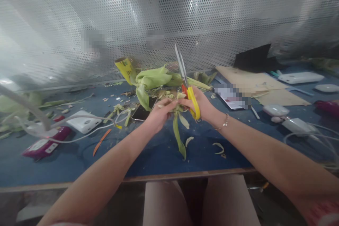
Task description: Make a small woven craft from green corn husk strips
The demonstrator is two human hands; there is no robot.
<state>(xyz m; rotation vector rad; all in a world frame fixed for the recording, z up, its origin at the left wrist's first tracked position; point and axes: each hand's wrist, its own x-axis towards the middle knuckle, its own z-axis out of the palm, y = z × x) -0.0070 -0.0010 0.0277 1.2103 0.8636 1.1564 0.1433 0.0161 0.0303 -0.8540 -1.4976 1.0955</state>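
My right hand (202, 107) has yellow-handled scissors (195, 103) hooked in it, their blades (181, 63) pointing up and away. Its thumb and fingertips meet those of my left hand (159, 116) at a small bunch of pale green husk strips (176, 132). My left hand is closed in a pinch on that bunch, and one long strip hangs towards me. The fingers hide the upper middle of the bunch. Just beyond both hands lies a larger bundle of green corn husks (153, 78). A dark phone (141, 112) is partly behind my left hand.
A perforated metal screen (169, 14) stands behind the blue tabletop (156, 162). A yellow tube (125, 70) leans near it. Chargers (84, 122), cables and a purple power strip (46, 143) lie left; brown card (249, 77) and a white power bank (301, 77) lie right.
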